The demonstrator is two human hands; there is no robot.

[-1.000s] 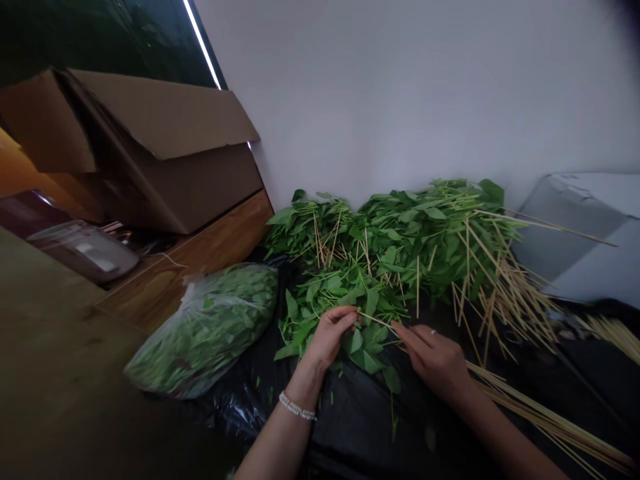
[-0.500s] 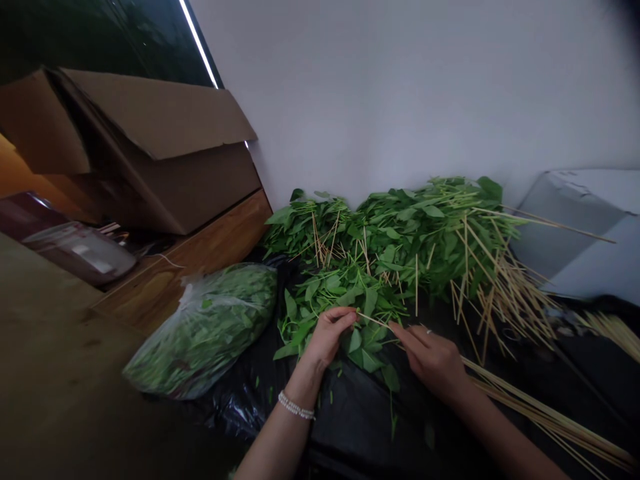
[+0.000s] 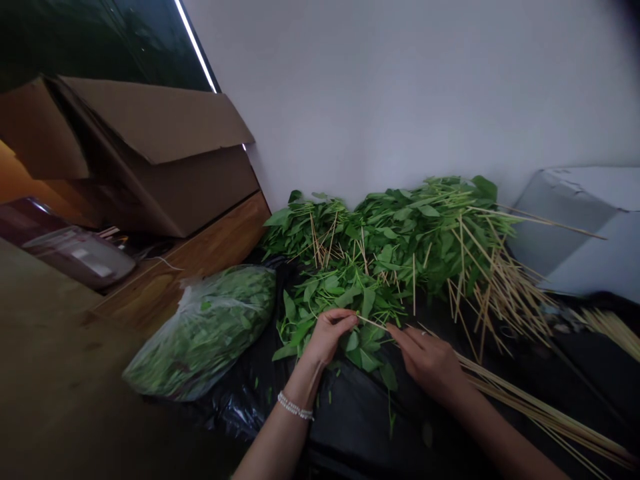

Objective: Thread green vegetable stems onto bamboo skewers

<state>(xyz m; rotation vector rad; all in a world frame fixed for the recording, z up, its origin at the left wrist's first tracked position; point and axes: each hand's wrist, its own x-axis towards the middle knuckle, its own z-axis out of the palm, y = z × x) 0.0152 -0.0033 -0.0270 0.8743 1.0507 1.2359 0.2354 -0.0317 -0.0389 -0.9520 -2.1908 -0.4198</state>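
Observation:
A thin wooden stick (image 3: 371, 322) spans the gap between my two hands, over loose green leafy stems (image 3: 345, 293). My left hand (image 3: 330, 333), with a beaded bracelet at the wrist, pinches the stick's left end between thumb and fingertips; a small bit of green shows at that point. The fingers of my right hand (image 3: 430, 360), one wearing a ring, are closed round the stick farther right. Behind the hands, bunches of leaves with sticks in them (image 3: 425, 220) are piled against the wall.
A clear plastic bag of leaves (image 3: 210, 333) lies at the left on black plastic (image 3: 350, 427). An open cardboard box (image 3: 195, 180) stands on a wooden surface (image 3: 225, 233). Long loose sticks (image 3: 540, 413) lie at the right, below a white box (image 3: 585, 227).
The view has shifted slightly. Both hands keep nearly the same pose on the stick, with the right hand a little farther left in the picture.

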